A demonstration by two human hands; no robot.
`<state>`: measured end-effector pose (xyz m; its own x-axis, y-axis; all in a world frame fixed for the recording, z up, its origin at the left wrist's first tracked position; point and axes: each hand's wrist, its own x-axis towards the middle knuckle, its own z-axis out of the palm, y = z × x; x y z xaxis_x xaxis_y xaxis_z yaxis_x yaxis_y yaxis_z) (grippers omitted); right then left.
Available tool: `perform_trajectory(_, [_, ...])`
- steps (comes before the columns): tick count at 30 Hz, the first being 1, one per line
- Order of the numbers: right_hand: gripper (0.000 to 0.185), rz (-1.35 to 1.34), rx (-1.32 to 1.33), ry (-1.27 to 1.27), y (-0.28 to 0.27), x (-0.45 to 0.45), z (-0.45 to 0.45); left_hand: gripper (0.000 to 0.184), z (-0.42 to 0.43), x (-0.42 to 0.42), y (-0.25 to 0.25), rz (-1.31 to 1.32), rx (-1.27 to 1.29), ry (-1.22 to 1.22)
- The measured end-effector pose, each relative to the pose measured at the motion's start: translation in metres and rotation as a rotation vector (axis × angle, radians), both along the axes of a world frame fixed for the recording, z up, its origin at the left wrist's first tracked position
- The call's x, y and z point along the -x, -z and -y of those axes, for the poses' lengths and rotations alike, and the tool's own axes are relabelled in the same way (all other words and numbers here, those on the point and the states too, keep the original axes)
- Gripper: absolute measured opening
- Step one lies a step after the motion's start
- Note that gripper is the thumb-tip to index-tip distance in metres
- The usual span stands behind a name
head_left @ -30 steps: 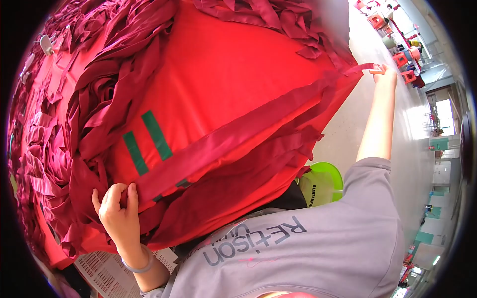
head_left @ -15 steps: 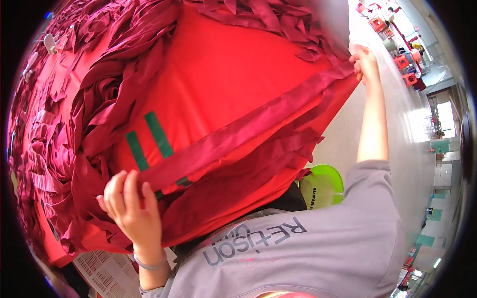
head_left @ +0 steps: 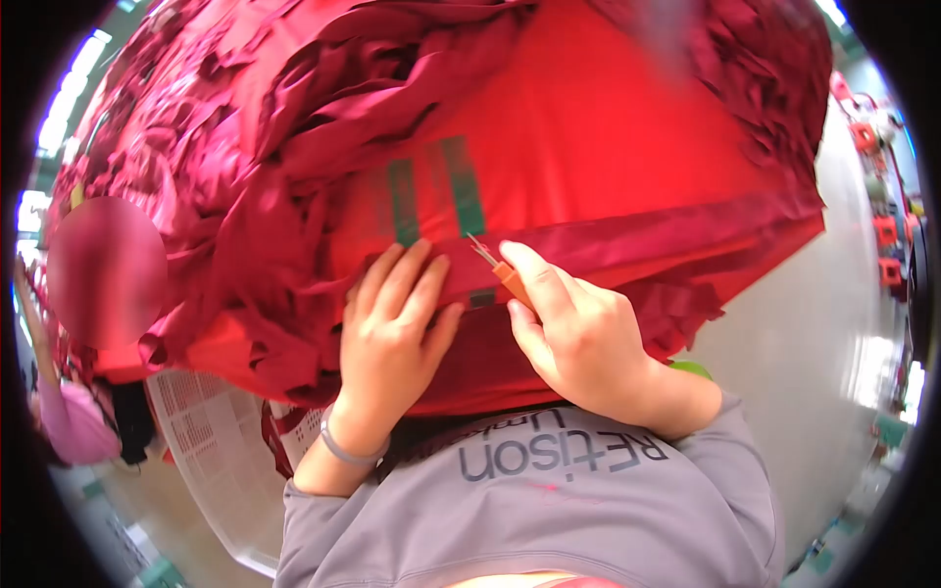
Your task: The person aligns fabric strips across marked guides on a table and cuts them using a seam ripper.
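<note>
My left hand [head_left: 390, 328] lies with its fingers stretched out on a dark red fabric strip [head_left: 637, 233], which runs across a bright red cloth [head_left: 588, 127]. My right hand [head_left: 588, 338] grips a seam ripper [head_left: 512, 280] by its orange handle. Its forked metal tip points up and left over the strip, beside the lower end of a green strip [head_left: 461, 186]. A second green strip [head_left: 402, 196] ends near my left fingertips. A small dark patch shows on the fabric between my hands.
Heaps of loose dark red strips [head_left: 392, 78] cover much of the cloth. At the far left is another person with a pink sleeve [head_left: 74, 421]. Printed paper [head_left: 201, 412] lies at lower left. A light green object [head_left: 692, 368] shows by my right forearm; red stools [head_left: 887, 231] stand at far right.
My right hand has come from the strip's far right end to beside my left hand and now holds a seam ripper. My left hand now lies flatter; the view has turned left.
</note>
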<state>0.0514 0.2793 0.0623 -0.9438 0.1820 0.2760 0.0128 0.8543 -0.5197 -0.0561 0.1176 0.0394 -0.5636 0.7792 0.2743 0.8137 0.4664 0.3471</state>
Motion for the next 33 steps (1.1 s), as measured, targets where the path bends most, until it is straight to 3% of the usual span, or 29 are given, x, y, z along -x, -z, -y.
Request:
perform_trajectory(8, [0.031, 0.136, -0.154, 0.026, 0.011, 0.003, 0.014, 0.045, -0.001, -0.008, 0.018, -0.082, -0.005, -0.017])
perform_trajectory(20, [0.031, 0.052, -0.014, 0.032, 0.020, 0.011, 0.011, 0.048, 0.002, -0.010, 0.019, -0.091, 0.017, -0.021])
perform_trajectory(22, [0.032, 0.079, 0.227, 0.108, 0.014, 0.010, 0.014, 0.048, 0.002, -0.010, 0.019, -0.089, 0.012, -0.019])
perform_trajectory(25, [0.030, 0.096, 0.483, -0.009, 0.011, 0.002, 0.011, 0.048, 0.002, -0.009, 0.019, -0.080, 0.002, -0.019])
perform_trajectory(33, [0.025, 0.157, 0.654, 0.072, 0.013, 0.011, 0.010, 0.050, 0.002, -0.008, 0.022, -0.078, -0.008, -0.019])
